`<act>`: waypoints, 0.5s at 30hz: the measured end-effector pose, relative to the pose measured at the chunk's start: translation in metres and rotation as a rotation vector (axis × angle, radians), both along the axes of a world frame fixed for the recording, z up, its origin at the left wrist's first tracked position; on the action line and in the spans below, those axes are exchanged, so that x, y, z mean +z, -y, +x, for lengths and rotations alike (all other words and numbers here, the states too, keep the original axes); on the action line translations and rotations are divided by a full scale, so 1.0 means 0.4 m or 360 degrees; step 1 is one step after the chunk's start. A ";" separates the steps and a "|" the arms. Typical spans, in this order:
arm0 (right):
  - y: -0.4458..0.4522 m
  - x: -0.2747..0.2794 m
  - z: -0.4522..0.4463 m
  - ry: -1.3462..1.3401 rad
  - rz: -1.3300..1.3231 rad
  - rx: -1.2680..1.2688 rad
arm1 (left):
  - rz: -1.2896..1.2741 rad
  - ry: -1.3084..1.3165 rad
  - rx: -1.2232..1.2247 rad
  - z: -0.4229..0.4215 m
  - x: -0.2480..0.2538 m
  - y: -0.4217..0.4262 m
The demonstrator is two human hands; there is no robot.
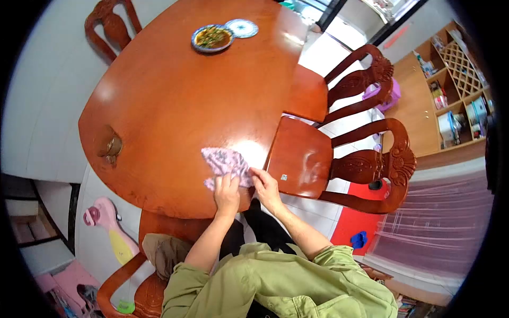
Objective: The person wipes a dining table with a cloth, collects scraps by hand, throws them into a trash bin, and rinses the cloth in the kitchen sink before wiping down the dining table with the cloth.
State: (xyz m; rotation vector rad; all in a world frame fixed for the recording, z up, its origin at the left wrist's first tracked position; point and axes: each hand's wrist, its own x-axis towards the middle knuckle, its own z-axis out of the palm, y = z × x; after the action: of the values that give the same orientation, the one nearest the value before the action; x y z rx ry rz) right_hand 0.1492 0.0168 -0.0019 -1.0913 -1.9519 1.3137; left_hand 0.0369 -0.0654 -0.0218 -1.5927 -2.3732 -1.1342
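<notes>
A pink patterned cloth (224, 159) lies bunched on the wooden table (175, 106), close to its near right edge. My left hand (227, 195) presses on the lower part of the cloth with its fingers bent together. At the cloth's right edge, my right hand (265, 186) pinches the fabric between thumb and fingers. Some of the cloth is hidden under my left hand.
A plate of food (212, 38) and a blue-and-white plate (243, 28) stand at the far side. A brown glass-like object (112, 147) is at the left. Chairs (299, 156) flank the right edge; another chair (148, 297) holds a brown cloth (164, 254).
</notes>
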 end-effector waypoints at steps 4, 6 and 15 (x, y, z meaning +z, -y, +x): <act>-0.002 0.033 0.054 -0.0267 -0.0594 -0.0025 | 0.0156 0.0338 0.0221 0.022 -0.044 0.025; -0.011 0.110 0.105 -0.0327 -0.0689 0.0025 | 0.0420 0.1229 0.0492 0.002 -0.073 0.021; -0.074 0.359 0.811 -0.0814 -0.0193 -0.0355 | 0.1228 0.3154 0.0329 0.039 0.085 -0.066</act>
State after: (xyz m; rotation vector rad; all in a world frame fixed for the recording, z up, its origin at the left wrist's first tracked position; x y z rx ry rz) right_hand 0.4735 0.0466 0.1418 -0.8854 -1.3547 1.4294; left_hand 0.0525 -0.0390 0.0122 0.5553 -1.4326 -3.6926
